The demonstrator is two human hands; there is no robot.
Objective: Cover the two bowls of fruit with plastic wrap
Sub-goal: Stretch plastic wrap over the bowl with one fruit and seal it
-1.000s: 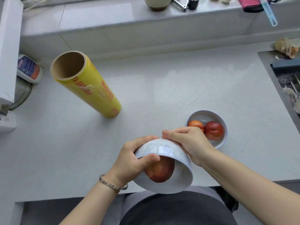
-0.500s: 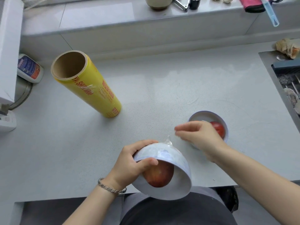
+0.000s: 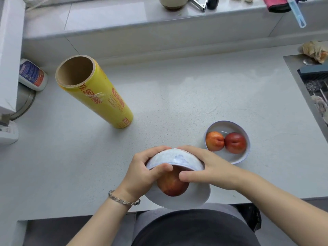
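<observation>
Both hands hold a white bowl (image 3: 179, 159) tilted with its mouth toward me at the counter's front edge. A red fruit (image 3: 173, 185) shows inside it, behind clear plastic wrap stretched over the mouth. My left hand (image 3: 142, 172) grips the bowl's left side, thumb on the rim. My right hand (image 3: 205, 167) grips the right side, thumb pressed on the wrap. A second bowl (image 3: 236, 158) stands upright to the right with two red-orange fruits (image 3: 225, 142), and I cannot tell if wrap covers it. A yellow roll of plastic wrap (image 3: 99, 93) stands at the back left.
A grey countertop (image 3: 177, 96) runs under everything. A sink (image 3: 316, 89) with utensils lies at the right edge. A white bottle (image 3: 32, 75) and a white box sit at the far left. A raised ledge with small items runs along the back.
My right hand, lifted off toward the second bowl half a second ago, has come back onto the tilted bowl's right side. The bowl stays tilted in my left hand.
</observation>
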